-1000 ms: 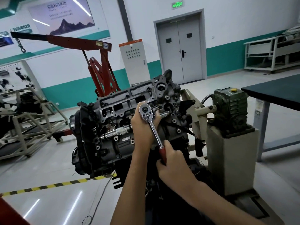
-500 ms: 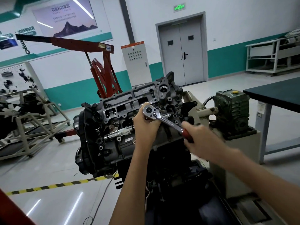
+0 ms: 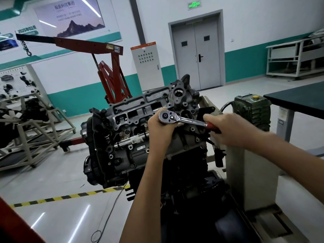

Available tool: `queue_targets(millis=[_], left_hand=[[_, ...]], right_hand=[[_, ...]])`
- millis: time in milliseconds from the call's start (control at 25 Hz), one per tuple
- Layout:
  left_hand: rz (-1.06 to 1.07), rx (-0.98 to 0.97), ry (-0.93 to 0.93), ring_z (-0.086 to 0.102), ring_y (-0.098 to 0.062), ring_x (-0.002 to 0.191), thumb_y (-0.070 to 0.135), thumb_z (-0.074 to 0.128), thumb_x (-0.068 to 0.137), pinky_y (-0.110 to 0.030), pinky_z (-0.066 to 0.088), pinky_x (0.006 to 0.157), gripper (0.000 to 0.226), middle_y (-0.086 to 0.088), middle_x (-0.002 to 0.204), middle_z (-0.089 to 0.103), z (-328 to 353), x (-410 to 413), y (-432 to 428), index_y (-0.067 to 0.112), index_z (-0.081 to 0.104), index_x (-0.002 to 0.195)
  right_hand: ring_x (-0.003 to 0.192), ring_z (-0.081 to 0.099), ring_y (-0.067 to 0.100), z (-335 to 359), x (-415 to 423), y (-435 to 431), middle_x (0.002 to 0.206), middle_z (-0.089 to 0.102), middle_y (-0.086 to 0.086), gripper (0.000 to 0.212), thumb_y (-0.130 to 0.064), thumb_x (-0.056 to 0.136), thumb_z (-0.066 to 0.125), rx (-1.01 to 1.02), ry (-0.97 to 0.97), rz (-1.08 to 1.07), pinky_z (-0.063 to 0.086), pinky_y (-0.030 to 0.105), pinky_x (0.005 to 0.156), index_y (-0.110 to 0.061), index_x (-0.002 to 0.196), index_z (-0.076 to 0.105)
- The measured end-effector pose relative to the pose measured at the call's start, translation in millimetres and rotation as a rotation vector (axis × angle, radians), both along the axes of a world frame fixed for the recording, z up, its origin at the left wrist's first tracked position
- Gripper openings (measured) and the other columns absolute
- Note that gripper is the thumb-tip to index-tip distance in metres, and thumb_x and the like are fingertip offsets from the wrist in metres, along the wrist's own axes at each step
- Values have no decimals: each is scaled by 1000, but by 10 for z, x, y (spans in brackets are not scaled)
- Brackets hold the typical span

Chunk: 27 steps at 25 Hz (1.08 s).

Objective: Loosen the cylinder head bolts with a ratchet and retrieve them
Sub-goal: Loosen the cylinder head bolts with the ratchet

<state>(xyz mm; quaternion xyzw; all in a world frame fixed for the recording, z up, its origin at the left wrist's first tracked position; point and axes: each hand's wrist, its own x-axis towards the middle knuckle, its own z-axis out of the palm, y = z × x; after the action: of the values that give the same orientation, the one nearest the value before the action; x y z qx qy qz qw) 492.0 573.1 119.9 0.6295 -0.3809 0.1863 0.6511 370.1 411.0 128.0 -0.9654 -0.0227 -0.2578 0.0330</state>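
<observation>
Grey cast-metal cylinder head (image 3: 154, 96) tops the dark engine block (image 3: 108, 155), and a chrome ratchet with a dark red handle (image 3: 190, 121) lies across its upper right. The left hand (image 3: 157, 132) wraps around the ratchet's round head. The right hand (image 3: 233, 128) grasps the red handle.

Bright, even overhead light; streaks of glare on the glossy floor (image 3: 57, 204); wide-angle bending at edges; right hand (image 3: 233, 130) slightly blurred.

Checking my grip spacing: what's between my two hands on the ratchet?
In the head view, only the bare chrome shank of the ratchet spans from the left hand to the right hand.
</observation>
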Motion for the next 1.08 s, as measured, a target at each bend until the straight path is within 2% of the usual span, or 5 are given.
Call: queue_targets(millis=[120,400,720,800,1080], left_hand=[[24,5,-39,35,-4,56,-6,65,82,-19,33,55,40,8,58,42,-32,-25,50,19,43,61],[88,-74,-41,30,-6,57,9,64,91,-23,32,57,39,9,61,35,-66,-144,-90,22,37,67],[15,51,-51,30,-8,55,-12,60,80,-23,29,53,42,4,55,37,26,-15,34,16,38,57],[-11,64,-35,33,-8,56,-12,60,78,-21,30,53,37,1,57,40,30,-12,79,13,42,58],[57,-5,-76,34,-2,58,-7,65,83,-17,33,59,42,15,61,41,-84,-103,13,24,40,70]], right_hand=[[56,54,12,-50,8,42,69,51,-6,26,-7,81,54,72,35,16,47,24,52,-25,86,36],[43,52,2,-860,50,1391,54,50,-10,24,0,74,57,1072,-174,172,36,7,42,-21,85,50],[56,56,17,-1,18,-57,65,52,-4,18,-9,80,55,10,-10,56,46,28,53,-20,91,46],[57,53,16,69,41,-89,64,50,-5,17,-10,81,55,-43,-33,35,46,29,56,-20,90,45],[42,50,3,-806,-8,1205,57,51,-2,25,-4,75,60,951,-107,104,36,12,40,-20,87,46]])
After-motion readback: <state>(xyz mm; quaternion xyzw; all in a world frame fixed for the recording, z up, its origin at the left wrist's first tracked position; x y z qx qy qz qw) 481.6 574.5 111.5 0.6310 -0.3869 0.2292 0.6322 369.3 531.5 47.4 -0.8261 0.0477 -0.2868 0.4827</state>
